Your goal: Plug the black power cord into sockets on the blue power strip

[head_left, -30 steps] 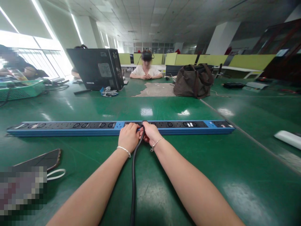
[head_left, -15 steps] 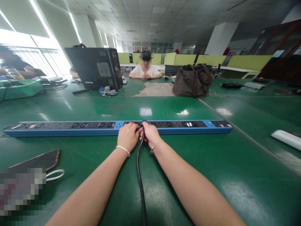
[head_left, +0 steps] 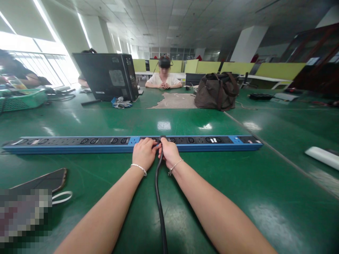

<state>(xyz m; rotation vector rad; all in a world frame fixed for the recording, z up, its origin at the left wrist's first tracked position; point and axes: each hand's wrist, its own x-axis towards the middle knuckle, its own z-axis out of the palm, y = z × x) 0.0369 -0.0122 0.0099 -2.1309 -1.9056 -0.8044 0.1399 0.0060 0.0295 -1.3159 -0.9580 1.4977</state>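
A long blue power strip (head_left: pixel 79 149) with black sockets lies across the green table. My right hand (head_left: pixel 169 151) is closed round a black plug (head_left: pixel 162 137) at the middle of the strip. From the plug a thick black cable (head_left: pixel 159 197) runs down toward the near edge of the view. My left hand (head_left: pixel 144 152) lies over the strip just left of the plug, its fingers bent together on the strip's edge. The socket under the plug is hidden, so how deep the plug sits cannot be seen.
A phone (head_left: pixel 45 181) lies at the near left. Farther back are a green basket (head_left: pixel 26 100), a black computer case (head_left: pixel 106 77), gloves (head_left: pixel 121 102) and a brown bag (head_left: pixel 217 91). A person (head_left: pixel 164 79) sits opposite; another is at the far left.
The cable below my right hand has shifted slightly to the right. My right hand has moved only very slightly, still on the plug; my left hand looks the same.
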